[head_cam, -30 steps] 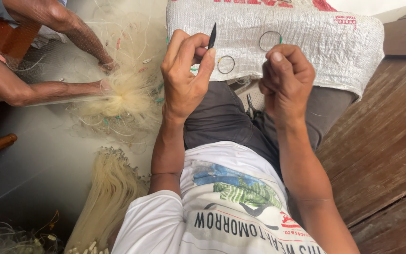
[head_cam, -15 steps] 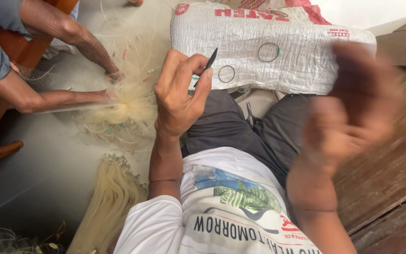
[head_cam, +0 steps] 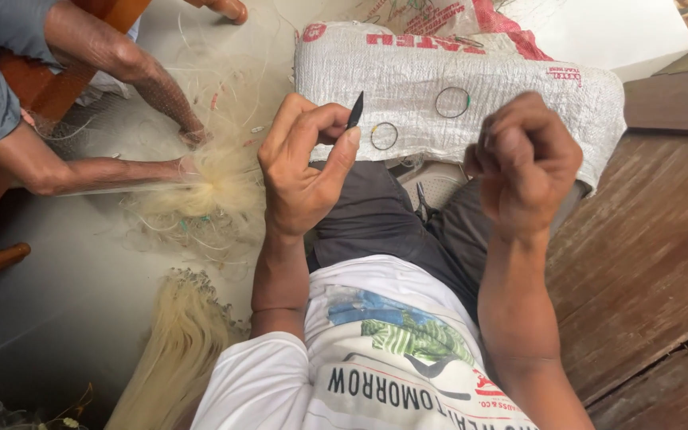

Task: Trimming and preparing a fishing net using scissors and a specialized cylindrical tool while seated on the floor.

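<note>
Head view: left hand (head_cam: 300, 171) pinches a black needle (head_cam: 355, 110) above the lap, before the white sack (head_cam: 455, 87). Right hand (head_cam: 527, 159) is fisted, raised; contents cannot be told. Step judged: drawing a stitch tight. Next move calls for steady line tension.

The person wears a white short-sleeved printed T-shirt (head_cam: 376, 374) and dark grey trousers (head_cam: 376, 219).

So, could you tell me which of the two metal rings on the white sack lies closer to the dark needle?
The smaller ring, low on the white woven sack, just right of the dark needle in the left hand. The larger ring sits higher, farther right.
</note>
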